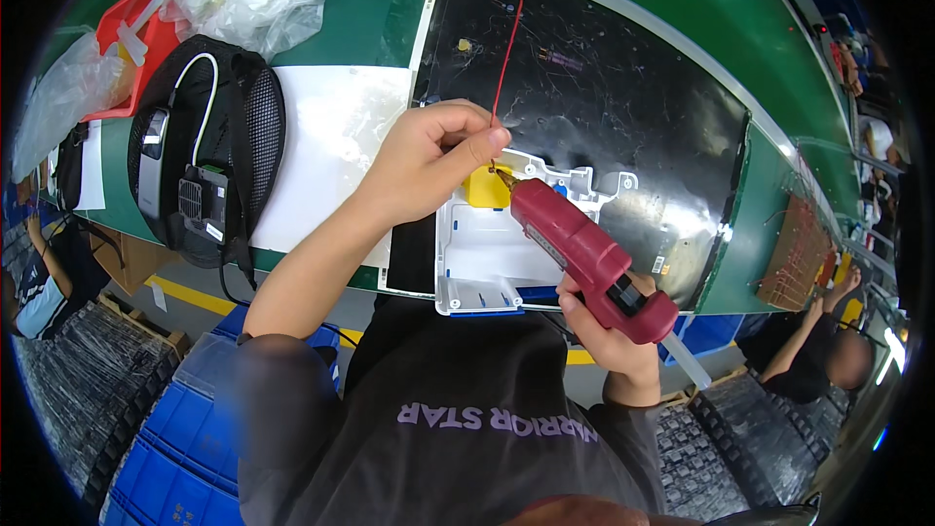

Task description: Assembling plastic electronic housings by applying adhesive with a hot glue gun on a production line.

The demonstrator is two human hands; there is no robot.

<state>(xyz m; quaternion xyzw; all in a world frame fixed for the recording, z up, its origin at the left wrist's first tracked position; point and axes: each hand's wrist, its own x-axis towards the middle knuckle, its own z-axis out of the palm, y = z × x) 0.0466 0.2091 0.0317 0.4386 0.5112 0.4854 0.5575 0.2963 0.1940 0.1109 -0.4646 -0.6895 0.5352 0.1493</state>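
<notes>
here the left hand [429, 161] pinches a thin red wire [504, 68] while the right hand [609, 326] grips a red glue gun [584, 253], nozzle at the yellow part [484, 187].

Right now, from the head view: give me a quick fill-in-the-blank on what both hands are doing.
1. The right hand holds a ____ glue gun.
2. The left hand pinches a thin ____ wire.
3. The gun's nozzle points at a ____ part on the white plastic housing.

Missing: red; red; yellow
</notes>
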